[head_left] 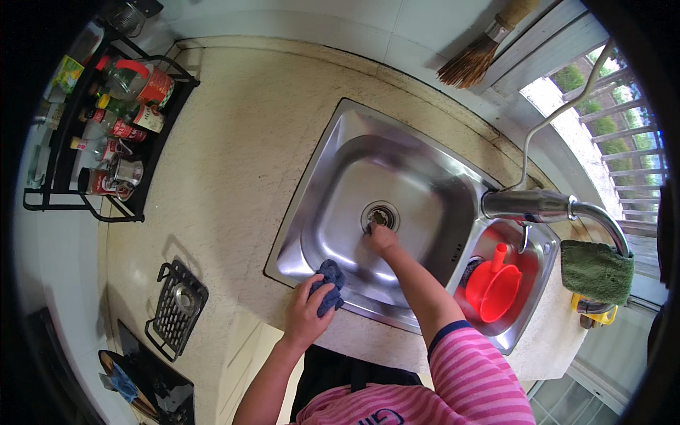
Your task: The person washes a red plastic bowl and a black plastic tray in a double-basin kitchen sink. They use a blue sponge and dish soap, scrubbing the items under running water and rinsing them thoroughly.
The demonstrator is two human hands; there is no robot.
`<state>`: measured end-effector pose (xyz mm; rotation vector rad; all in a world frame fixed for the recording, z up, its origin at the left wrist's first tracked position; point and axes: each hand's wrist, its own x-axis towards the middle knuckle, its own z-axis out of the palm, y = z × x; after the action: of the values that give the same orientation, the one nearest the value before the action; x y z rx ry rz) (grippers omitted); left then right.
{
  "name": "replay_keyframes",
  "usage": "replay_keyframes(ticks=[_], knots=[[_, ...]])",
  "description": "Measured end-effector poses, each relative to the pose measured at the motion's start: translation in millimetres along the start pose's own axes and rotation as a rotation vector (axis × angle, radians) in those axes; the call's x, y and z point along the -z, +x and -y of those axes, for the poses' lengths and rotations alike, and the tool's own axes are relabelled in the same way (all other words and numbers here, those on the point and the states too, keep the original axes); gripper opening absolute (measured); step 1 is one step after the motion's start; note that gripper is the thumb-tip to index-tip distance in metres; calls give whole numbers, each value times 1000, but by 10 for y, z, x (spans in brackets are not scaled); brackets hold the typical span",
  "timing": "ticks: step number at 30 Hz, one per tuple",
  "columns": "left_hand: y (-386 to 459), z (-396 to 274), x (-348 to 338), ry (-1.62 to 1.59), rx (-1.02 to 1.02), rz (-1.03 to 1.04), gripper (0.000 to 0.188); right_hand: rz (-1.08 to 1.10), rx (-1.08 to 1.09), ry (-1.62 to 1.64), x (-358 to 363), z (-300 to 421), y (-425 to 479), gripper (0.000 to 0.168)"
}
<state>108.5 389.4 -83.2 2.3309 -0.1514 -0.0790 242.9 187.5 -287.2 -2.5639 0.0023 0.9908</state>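
Note:
My left hand (309, 313) grips a crumpled dark blue cloth (330, 287) at the front left rim of the stainless steel sink (361, 175). Inside the large basin, my right hand (381, 239) reaches down to the drain (386, 209), its fingertips at the drain's near edge. Whether those fingers hold anything is hidden. The metal faucet (531, 206) points to the right, away from the large basin. A red plastic dipper (491, 292) lies in the small basin beside a dark scrubber (471, 270).
A black rack (164, 122) with bottles and jars stands at the upper left. Below it is a small black slotted rack (178, 313). A green cloth (597, 271) hangs by the faucet spout. A bristle brush (473, 58) hangs on the back wall near the barred window.

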Motion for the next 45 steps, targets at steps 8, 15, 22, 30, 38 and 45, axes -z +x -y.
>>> replay_keyframes(ticks=[8,15,22,30,38,45], knots=[[-21,-52,-48,27,5,-58,46,-236,17,-17,-130,-118,-168,25],[-139,-63,-117,17,-10,-139,43,-516,156,9,-80,-243,-399,16],[-472,-446,-61,-177,-35,-379,37,-559,477,-172,652,-195,-1279,12],[-1449,-1046,-552,-1831,708,-204,30,-870,780,-239,1064,-695,-3412,14],[-2397,-2139,-1696,-1901,1022,443,35,-1003,805,-367,858,-1736,-5754,17],[-3056,-3202,-2874,-1722,1123,819,40,-1109,527,-236,293,-3342,-7178,18]])
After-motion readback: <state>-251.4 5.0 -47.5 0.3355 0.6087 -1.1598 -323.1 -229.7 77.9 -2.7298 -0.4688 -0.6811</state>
